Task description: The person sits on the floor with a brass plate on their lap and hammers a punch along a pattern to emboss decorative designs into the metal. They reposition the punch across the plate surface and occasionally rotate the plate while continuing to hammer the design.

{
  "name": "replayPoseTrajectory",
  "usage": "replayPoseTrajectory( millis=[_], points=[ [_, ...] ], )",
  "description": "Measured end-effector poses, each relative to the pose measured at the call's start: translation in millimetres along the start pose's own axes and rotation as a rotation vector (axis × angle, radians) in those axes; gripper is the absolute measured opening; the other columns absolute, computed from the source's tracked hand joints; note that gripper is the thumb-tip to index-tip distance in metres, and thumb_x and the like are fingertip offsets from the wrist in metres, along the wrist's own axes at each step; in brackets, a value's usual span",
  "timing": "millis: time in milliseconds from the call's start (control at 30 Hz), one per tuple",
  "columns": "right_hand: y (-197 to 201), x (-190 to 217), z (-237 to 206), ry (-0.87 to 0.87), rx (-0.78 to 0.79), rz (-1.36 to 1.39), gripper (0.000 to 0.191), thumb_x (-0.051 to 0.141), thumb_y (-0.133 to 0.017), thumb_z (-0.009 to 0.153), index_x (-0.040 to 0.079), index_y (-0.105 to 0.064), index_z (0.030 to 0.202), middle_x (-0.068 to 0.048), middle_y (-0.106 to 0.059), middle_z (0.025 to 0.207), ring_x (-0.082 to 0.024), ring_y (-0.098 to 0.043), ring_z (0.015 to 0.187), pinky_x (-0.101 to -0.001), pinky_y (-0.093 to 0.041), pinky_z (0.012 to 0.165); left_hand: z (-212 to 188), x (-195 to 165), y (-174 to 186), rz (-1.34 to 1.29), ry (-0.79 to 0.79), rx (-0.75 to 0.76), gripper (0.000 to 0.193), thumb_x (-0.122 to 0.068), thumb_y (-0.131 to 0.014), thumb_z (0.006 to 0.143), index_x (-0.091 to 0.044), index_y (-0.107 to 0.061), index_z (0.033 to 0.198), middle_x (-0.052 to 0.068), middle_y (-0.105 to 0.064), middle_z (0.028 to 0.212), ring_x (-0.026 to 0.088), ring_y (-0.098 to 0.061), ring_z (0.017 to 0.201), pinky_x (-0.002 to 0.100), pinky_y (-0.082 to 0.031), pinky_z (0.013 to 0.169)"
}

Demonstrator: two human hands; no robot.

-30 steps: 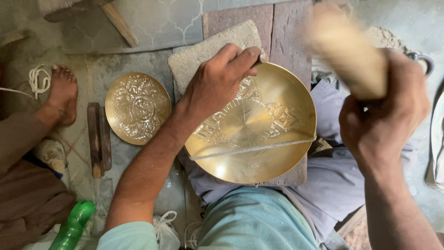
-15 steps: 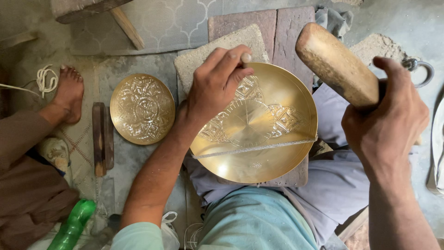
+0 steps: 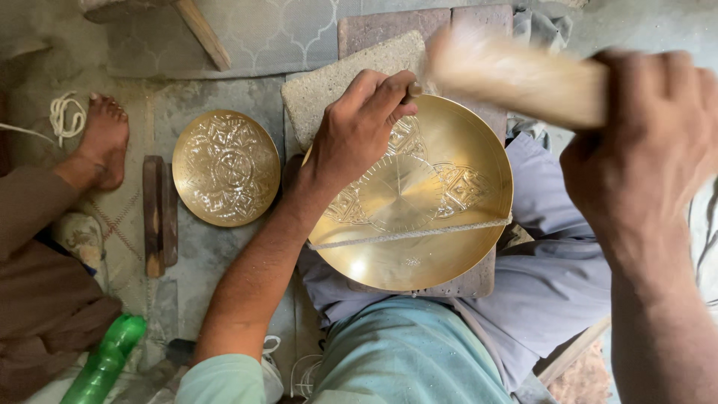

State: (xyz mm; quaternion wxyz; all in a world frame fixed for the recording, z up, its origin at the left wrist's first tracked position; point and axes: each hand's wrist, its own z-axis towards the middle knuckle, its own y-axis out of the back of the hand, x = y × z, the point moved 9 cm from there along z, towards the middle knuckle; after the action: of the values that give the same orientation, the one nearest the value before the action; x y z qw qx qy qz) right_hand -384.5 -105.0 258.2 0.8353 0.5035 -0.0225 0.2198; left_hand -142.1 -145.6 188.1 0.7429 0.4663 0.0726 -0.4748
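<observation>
The left hand (image 3: 359, 131) lies on the far rim of the brass bowl (image 3: 419, 202), fingers curled together and pinching a small punch (image 3: 413, 90) against the metal. The bowl sits under that hand on a wooden block (image 3: 464, 280) over the person's lap, and a thin cord (image 3: 411, 233) crosses it just nearer the body than the knuckles. Engraved patterns show beside the hand, around the bowl's middle.

The right hand (image 3: 643, 142) is clamped on the handle of a wooden mallet (image 3: 516, 71). Half a second ago the mallet stood raised and sharp, its head well off to the right of the left hand; now it is a blur swung across, its head just beside the left fingertips and the punch. Whether it touches the punch I cannot tell. The left hand and bowl have hardly shifted.

Beyond the left hand lies a grey stone slab (image 3: 329, 82), partly under the bowl's rim. Left of the left forearm rests an engraved brass plate (image 3: 226, 168) on the floor, with a wooden stick (image 3: 153, 217) beside it. Further left are another person's bare foot (image 3: 101, 142) and brown sleeve (image 3: 37, 299), as before, and a green bottle (image 3: 105, 363) near the left elbow.
</observation>
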Motion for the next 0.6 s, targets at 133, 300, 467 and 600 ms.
replayPoseTrajectory(
  millis=[133, 300, 467, 600],
  points=[
    [-10.2, 0.6, 12.4, -0.128, 0.061, 0.197, 0.032, -0.003, -0.058, 0.086, 0.004, -0.06, 0.117, -0.013, -0.061, 0.1, -0.03, -0.058, 0.087, -0.0394, -0.046, 0.081, 0.3, 4.8, 9.2, 0.002, 0.044, 0.01, 0.035, -0.011, -0.077, 0.102, -0.013, -0.058, 0.13, 0.007, -0.062, 0.102, 0.024, -0.071, 0.085, 0.037, -0.061, 0.071],
    [-18.6, 24.3, 23.3, 0.089, 0.09, -0.225, 0.036, -0.008, -0.067, 0.078, 0.002, -0.064, 0.113, -0.015, -0.065, 0.102, -0.033, -0.064, 0.095, -0.0439, -0.049, 0.082, 0.5, 8.3, 17.2, -0.02, 0.035, 0.033, 0.036, -0.011, -0.077, 0.101, -0.016, -0.058, 0.131, 0.006, -0.062, 0.101, 0.023, -0.072, 0.086, 0.036, -0.062, 0.073],
    [-31.2, -3.3, 20.8, -0.385, 0.079, 0.839, 0.039, -0.006, -0.068, 0.089, 0.001, -0.054, 0.124, -0.008, -0.062, 0.113, -0.019, -0.066, 0.103, -0.0347, -0.056, 0.092, -1.2, 12.0, 21.5, -0.001, 0.033, 0.007, 0.036, -0.01, -0.077, 0.102, -0.016, -0.057, 0.131, 0.005, -0.06, 0.1, 0.021, -0.072, 0.084, 0.034, -0.062, 0.072],
    [-15.7, 28.2, 29.3, 0.04, 0.084, 0.023, 0.034, -0.011, -0.066, 0.091, 0.003, -0.06, 0.122, -0.011, -0.063, 0.112, -0.023, -0.066, 0.1, -0.0338, -0.057, 0.086, -2.1, 12.7, 23.9, -0.039, 0.01, -0.026, 0.037, -0.008, -0.075, 0.102, -0.016, -0.057, 0.133, 0.005, -0.06, 0.103, 0.02, -0.072, 0.087, 0.033, -0.064, 0.075]
  ],
)
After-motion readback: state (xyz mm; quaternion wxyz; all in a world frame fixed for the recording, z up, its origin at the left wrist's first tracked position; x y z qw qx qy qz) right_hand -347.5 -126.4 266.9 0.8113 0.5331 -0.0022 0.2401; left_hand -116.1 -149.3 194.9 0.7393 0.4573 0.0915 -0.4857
